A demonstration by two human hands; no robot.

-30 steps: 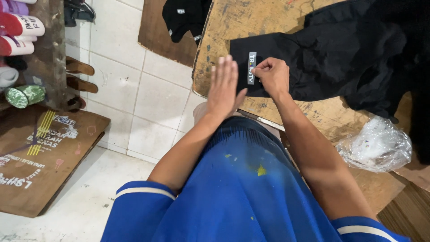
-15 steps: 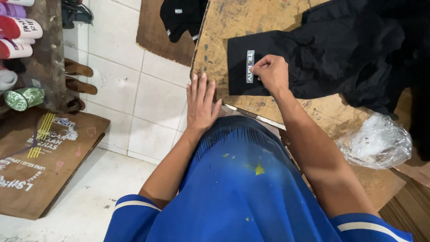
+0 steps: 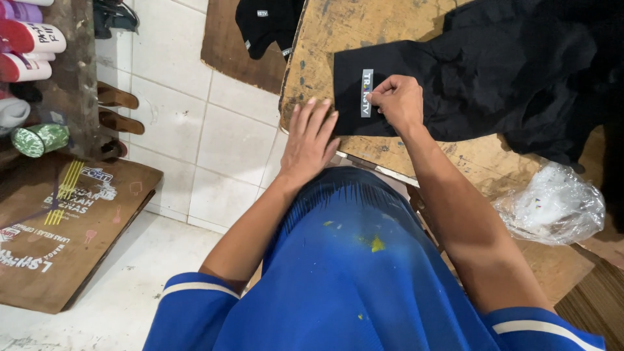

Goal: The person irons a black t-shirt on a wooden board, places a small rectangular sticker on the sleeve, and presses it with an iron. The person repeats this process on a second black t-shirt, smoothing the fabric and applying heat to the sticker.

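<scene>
Right hand [image 3: 401, 103] grip pinching label [image 3: 367, 93]

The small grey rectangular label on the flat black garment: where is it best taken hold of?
Probably at its lower short end, coming from the table's near edge. The grey label lies flat and upright on the black garment; the right hand covers its right edge, and the left hand rests just below-left.

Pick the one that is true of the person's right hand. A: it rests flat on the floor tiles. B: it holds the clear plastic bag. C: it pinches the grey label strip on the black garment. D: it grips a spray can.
C: the right hand has its fingertips on the grey label strip, which lies on the black garment spread over the wooden table.
</scene>
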